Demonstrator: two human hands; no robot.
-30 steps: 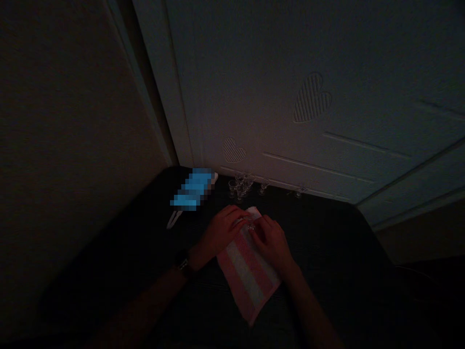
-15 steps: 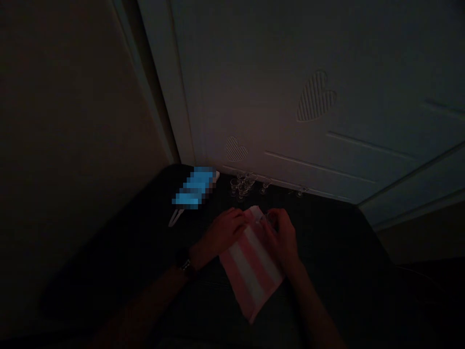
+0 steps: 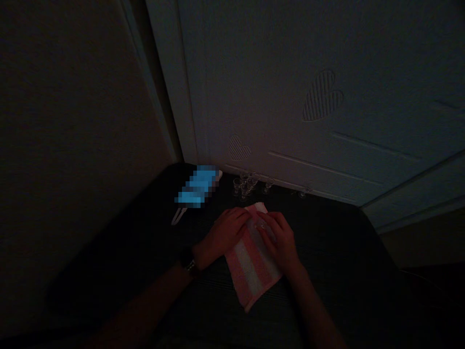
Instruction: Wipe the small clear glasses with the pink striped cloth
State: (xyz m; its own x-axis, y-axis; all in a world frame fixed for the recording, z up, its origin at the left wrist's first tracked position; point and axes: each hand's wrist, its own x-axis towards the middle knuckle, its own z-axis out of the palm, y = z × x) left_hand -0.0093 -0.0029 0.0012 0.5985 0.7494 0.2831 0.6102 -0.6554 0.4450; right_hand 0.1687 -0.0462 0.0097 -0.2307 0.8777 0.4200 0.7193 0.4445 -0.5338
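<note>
A pink and white striped cloth (image 3: pixel 249 264) lies flat at a slant on the dark table. My left hand (image 3: pixel 228 230), with a dark watch on its wrist, holds the cloth's upper left edge, fingers bent over it. From the right, my right hand (image 3: pixel 281 237) has thumb and fingers closed round a small clear glass (image 3: pixel 262 225) just over the cloth. Dim light and the fingers hide most of this glass. Behind the cloth stands a cluster of several small stemmed glasses (image 3: pixel 244 186), with one more glass (image 3: pixel 268 186) just right of them.
A phone with a lit, blurred screen (image 3: pixel 198 186) and a strap lies at the back left of the dark table (image 3: pixel 152 252). Another small glass (image 3: pixel 302 193) is farther right by the white panel (image 3: pixel 254 87) with raised hearts. A wall rises on the left.
My right hand has turned and brought the small glass lower and left, in over the cloth. My left hand stays at the cloth's edge. The view has shifted slightly.
</note>
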